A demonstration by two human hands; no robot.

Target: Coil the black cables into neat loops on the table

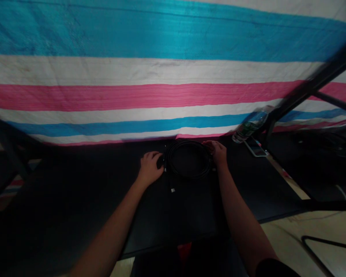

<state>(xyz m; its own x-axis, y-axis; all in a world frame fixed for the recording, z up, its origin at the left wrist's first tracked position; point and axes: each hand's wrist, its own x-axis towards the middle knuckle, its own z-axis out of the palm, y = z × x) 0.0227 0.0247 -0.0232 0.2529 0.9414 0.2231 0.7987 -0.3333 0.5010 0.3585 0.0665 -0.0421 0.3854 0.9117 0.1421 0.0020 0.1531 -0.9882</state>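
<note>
A black cable wound into a coil (189, 159) lies on a dark table (75, 192). One loose end with a small white plug (173, 189) trails toward me. My left hand (150, 167) is curled against the coil's left side, fingers closed on the cable. On the coil's right rim rests my right hand (219, 152), its fingers bent around the cable.
A striped blue, white and pink sheet (161, 77) hangs behind the table. A plastic water bottle (249, 127) lies tilted at the back right beside a phone (256, 147). Black metal frame bars (314, 82) cross the right side. Pale floor (320, 227) shows at lower right.
</note>
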